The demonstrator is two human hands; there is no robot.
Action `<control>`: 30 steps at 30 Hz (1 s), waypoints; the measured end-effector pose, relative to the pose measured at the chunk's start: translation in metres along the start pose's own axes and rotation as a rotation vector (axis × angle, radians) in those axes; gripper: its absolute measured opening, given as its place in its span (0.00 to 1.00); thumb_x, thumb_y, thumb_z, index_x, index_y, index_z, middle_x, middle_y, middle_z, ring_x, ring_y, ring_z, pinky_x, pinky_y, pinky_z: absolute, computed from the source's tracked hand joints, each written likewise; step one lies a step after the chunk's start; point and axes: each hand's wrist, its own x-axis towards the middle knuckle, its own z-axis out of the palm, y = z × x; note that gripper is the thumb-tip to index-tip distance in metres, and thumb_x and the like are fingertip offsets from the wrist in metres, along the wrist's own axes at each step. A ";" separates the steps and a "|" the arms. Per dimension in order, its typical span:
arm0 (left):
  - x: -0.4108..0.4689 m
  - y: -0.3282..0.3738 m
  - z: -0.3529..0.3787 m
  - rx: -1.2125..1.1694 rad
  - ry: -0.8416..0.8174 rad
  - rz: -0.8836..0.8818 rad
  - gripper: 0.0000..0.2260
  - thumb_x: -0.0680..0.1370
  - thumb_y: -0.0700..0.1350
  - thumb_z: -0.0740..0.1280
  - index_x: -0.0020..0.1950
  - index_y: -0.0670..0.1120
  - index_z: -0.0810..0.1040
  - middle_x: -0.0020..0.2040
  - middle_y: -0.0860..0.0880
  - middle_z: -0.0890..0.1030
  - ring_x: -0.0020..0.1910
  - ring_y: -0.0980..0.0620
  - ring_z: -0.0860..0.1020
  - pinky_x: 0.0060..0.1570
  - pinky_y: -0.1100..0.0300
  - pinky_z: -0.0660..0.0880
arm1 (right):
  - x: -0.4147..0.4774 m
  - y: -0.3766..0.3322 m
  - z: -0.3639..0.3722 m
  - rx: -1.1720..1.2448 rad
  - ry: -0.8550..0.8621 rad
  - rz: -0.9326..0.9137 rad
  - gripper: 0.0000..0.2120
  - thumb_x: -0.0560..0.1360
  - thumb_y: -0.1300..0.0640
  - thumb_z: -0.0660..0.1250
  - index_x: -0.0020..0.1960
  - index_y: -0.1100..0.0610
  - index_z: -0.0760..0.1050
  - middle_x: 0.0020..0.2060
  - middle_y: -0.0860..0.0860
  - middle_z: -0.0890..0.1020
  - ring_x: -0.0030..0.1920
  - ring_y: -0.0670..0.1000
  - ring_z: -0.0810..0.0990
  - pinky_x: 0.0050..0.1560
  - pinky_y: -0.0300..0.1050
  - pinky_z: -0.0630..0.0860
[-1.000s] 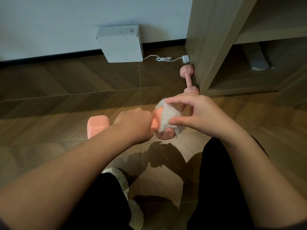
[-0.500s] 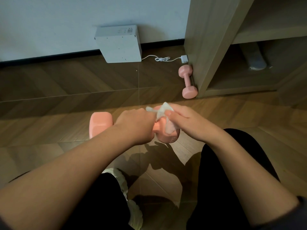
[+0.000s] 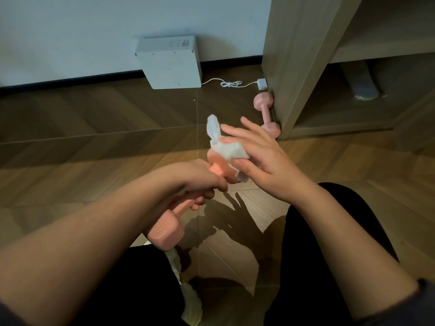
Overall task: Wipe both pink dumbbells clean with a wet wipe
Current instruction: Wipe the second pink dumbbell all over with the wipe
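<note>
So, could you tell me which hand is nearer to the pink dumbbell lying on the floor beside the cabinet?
Right. The right hand is just short of the floor dumbbell; the left hand grips the held dumbbell farther back and leftward.

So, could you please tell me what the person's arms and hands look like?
Both forearms are bare. The left hand and right hand show no gloves or watch. A dark sleeve edge shows near the right elbow.

Home room: herringbone wood floor (image 3: 94, 147), wooden shelf unit (image 3: 303, 55), charger (image 3: 261, 84).
</note>
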 end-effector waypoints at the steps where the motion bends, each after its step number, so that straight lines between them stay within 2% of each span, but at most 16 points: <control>1: -0.001 0.001 0.000 -0.006 -0.012 -0.001 0.07 0.79 0.41 0.66 0.55 0.41 0.73 0.24 0.49 0.70 0.21 0.53 0.68 0.24 0.60 0.70 | -0.001 0.000 -0.002 0.003 0.006 0.000 0.21 0.79 0.45 0.59 0.72 0.45 0.68 0.74 0.39 0.64 0.78 0.45 0.51 0.74 0.63 0.54; 6: -0.003 0.003 0.001 0.163 0.112 -0.009 0.08 0.78 0.43 0.67 0.54 0.40 0.74 0.32 0.45 0.73 0.24 0.52 0.70 0.25 0.60 0.71 | -0.007 -0.005 -0.009 -0.047 -0.060 0.003 0.29 0.74 0.41 0.64 0.73 0.45 0.66 0.76 0.40 0.61 0.78 0.45 0.50 0.75 0.64 0.53; 9: -0.003 0.001 0.004 0.411 0.238 0.100 0.06 0.79 0.44 0.66 0.45 0.44 0.73 0.35 0.45 0.76 0.24 0.52 0.73 0.24 0.62 0.71 | -0.006 -0.011 -0.010 -0.148 -0.174 0.053 0.35 0.73 0.42 0.69 0.75 0.43 0.59 0.76 0.39 0.59 0.78 0.44 0.47 0.76 0.61 0.49; 12: -0.004 -0.003 0.006 0.724 0.358 0.213 0.10 0.79 0.46 0.64 0.38 0.48 0.69 0.35 0.48 0.76 0.29 0.54 0.75 0.27 0.63 0.71 | -0.004 -0.014 -0.007 -0.287 -0.276 0.104 0.42 0.70 0.39 0.71 0.77 0.44 0.54 0.77 0.41 0.56 0.78 0.46 0.46 0.77 0.61 0.47; 14: -0.006 -0.007 0.006 0.917 0.404 0.237 0.10 0.79 0.47 0.63 0.38 0.49 0.70 0.36 0.50 0.75 0.33 0.54 0.75 0.29 0.63 0.68 | -0.004 -0.015 -0.003 -0.349 -0.342 0.124 0.45 0.69 0.36 0.71 0.78 0.46 0.53 0.78 0.42 0.56 0.78 0.47 0.46 0.77 0.63 0.46; 16: -0.006 -0.010 0.007 1.094 0.434 0.258 0.06 0.79 0.48 0.63 0.45 0.47 0.75 0.38 0.51 0.76 0.35 0.53 0.75 0.30 0.61 0.67 | -0.003 -0.015 0.004 -0.346 -0.409 0.164 0.46 0.67 0.35 0.72 0.77 0.46 0.54 0.77 0.44 0.59 0.78 0.49 0.49 0.77 0.61 0.46; 18: -0.006 -0.013 0.009 1.253 0.453 0.288 0.06 0.79 0.47 0.63 0.52 0.48 0.77 0.41 0.50 0.78 0.36 0.52 0.75 0.30 0.60 0.65 | -0.001 -0.010 0.015 -0.301 -0.459 0.190 0.45 0.63 0.34 0.74 0.73 0.45 0.59 0.71 0.44 0.66 0.74 0.50 0.60 0.75 0.59 0.54; 20: -0.006 -0.014 0.011 1.366 0.456 0.311 0.07 0.79 0.47 0.62 0.54 0.48 0.77 0.45 0.49 0.80 0.37 0.51 0.75 0.33 0.58 0.67 | 0.001 -0.005 0.023 -0.248 -0.487 0.213 0.43 0.59 0.32 0.75 0.69 0.44 0.64 0.63 0.43 0.72 0.65 0.48 0.70 0.68 0.57 0.68; 23: -0.007 -0.013 0.012 1.487 0.480 0.344 0.07 0.79 0.45 0.62 0.55 0.48 0.78 0.48 0.49 0.82 0.43 0.49 0.81 0.35 0.56 0.69 | 0.003 -0.003 0.024 -0.019 -0.540 0.265 0.41 0.58 0.39 0.79 0.66 0.46 0.65 0.57 0.42 0.74 0.56 0.46 0.76 0.55 0.51 0.80; 26: -0.010 -0.010 0.013 1.572 0.517 0.410 0.06 0.80 0.43 0.61 0.53 0.48 0.77 0.50 0.48 0.82 0.48 0.46 0.81 0.38 0.55 0.69 | 0.007 0.000 0.020 0.262 -0.605 0.255 0.30 0.64 0.50 0.80 0.62 0.53 0.73 0.53 0.50 0.81 0.52 0.48 0.81 0.52 0.52 0.81; 28: -0.013 -0.008 0.012 1.604 0.542 0.484 0.04 0.81 0.45 0.61 0.46 0.50 0.73 0.47 0.49 0.82 0.45 0.48 0.80 0.43 0.55 0.70 | 0.008 0.002 0.020 0.397 -0.665 0.308 0.27 0.66 0.50 0.79 0.61 0.55 0.74 0.53 0.53 0.82 0.53 0.51 0.82 0.55 0.56 0.80; 30: -0.014 -0.009 0.009 1.642 0.575 0.545 0.07 0.81 0.46 0.62 0.43 0.49 0.70 0.45 0.49 0.81 0.39 0.50 0.75 0.48 0.55 0.64 | 0.008 0.008 0.020 0.543 -0.754 0.432 0.27 0.68 0.54 0.78 0.63 0.54 0.72 0.55 0.55 0.81 0.55 0.53 0.82 0.57 0.54 0.80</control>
